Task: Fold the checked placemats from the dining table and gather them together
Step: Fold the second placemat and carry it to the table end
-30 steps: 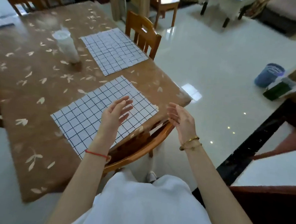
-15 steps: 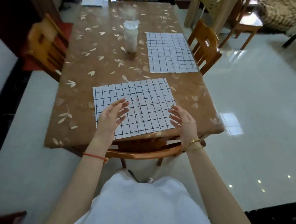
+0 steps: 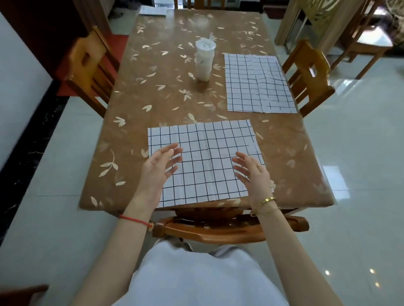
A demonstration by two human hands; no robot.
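Checked placemats, two white cloth rectangles with a dark grid, lie flat and unfolded on the brown leaf-printed dining table (image 3: pixel 166 98). The near placemat (image 3: pixel 205 153) sits at the table's front edge; the far placemat (image 3: pixel 257 83) lies well apart, toward the right side.

Grip state: the left hand (image 3: pixel 157 166) and right hand (image 3: pixel 254 175) are both released, fingers spread, palms facing inward over the near placemat. Neither holds anything. Contact with the cloth cannot be confirmed.

Hazards:
- The table covering appears glossy. Lifting one edge is likely to slide the whole mat instead of folding it.
- The mat's front edge reaches the table edge. A pull toward the body could drop it.
- Existing creases could throw the corners out of line.

Surroundings: a wooden chair back (image 3: pixel 210 229) stands between the person and the table and limits the reach. A tall white cylindrical container (image 3: pixel 203 60) stands just beside the far placemat; dragging that mat leftward could tip it. Another wooden chair (image 3: pixel 307 74) stands at the right.
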